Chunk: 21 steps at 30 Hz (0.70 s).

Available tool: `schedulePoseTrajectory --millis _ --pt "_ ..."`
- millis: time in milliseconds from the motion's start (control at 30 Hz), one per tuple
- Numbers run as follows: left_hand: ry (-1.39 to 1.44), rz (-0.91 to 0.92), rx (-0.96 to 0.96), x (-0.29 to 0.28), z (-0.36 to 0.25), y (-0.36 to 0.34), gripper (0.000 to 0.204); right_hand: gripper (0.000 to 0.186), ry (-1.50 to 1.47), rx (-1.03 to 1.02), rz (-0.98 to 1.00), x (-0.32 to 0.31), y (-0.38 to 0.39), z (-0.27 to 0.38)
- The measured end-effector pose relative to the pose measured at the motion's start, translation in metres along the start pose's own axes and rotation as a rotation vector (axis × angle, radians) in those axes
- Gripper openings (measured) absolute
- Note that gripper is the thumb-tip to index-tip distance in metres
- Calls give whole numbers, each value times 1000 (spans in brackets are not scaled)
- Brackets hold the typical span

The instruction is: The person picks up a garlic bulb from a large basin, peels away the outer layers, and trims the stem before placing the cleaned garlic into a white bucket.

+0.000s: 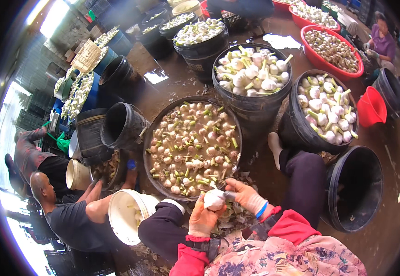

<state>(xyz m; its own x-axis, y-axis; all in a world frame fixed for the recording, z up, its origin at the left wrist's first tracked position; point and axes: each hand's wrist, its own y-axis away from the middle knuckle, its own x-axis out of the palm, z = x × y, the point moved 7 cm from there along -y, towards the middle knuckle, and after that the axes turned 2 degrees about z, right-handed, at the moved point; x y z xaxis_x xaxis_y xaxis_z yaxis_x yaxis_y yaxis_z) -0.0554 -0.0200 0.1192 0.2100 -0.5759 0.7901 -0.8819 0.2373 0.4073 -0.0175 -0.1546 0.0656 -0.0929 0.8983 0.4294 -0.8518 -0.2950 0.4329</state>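
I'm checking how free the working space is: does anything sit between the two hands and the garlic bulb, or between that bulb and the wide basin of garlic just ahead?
Nothing visible does. The left hand and right hand both touch the garlic bulb, and the wide basin lies directly ahead of it.

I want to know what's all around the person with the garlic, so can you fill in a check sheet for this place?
Surface: wet brown floor, peel scraps by the knees.
Job's things: white garlic bulb held over the wide basin of untrimmed garlic.
Clutter: black buckets of cleaned garlic, empty black buckets, red basins of garlic, white bucket.
Grippers: left hand grips the bulb from below; right hand pinches its side; whether it holds a tool cannot be told.
Cables: nothing seen.
Surroundings: other people crouch at left and sit at upper right.
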Motion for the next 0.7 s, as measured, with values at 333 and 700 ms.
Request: schedulePoseTrajectory --millis 333,700 --pt "-156 103 -149 13 7 14 64 33 230 -146 -210 -24 -10 -16" --pt "-241 -19 -124 -13 1 8 55 44 321 -171 81 7 11 15"
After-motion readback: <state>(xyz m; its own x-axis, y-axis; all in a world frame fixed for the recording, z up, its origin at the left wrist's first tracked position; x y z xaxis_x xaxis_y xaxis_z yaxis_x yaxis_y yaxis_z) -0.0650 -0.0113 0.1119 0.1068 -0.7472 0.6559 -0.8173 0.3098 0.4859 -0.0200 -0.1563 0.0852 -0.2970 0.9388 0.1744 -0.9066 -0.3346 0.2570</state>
